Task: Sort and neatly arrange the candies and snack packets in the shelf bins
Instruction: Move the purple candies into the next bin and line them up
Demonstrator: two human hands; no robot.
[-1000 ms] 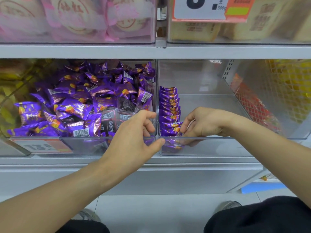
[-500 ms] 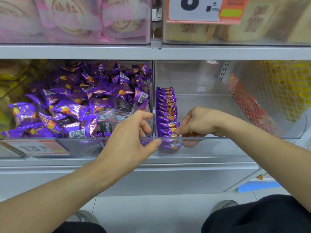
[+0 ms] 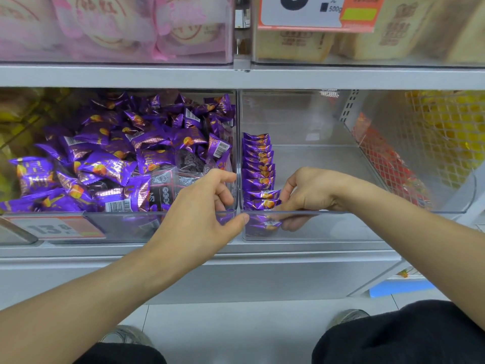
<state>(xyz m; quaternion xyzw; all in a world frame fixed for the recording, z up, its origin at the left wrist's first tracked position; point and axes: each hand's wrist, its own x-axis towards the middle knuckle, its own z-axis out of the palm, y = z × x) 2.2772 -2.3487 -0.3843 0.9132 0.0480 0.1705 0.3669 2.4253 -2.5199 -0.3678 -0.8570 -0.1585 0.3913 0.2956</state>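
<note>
Tucking front packet (image 3: 262,204) into row (image 3: 258,164), centre frame: right hand (image 3: 307,195) pinches it at right bin (image 3: 341,227) front wall. Left hand (image 3: 202,208) curled over bin divider, holding no packet. Row runs along one wall only; loose pile (image 3: 118,158) in left bin (image 3: 126,227) unsorted, so early going. Grey shelf (image 3: 236,77) above, pale floor (image 3: 236,329) below.

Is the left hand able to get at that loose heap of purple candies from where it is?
Probably yes. The left hand rests at the front rim of the left bin, fingers curled over it. The bin is open on top and the heap of purple candies lies just behind, nothing between.
</note>
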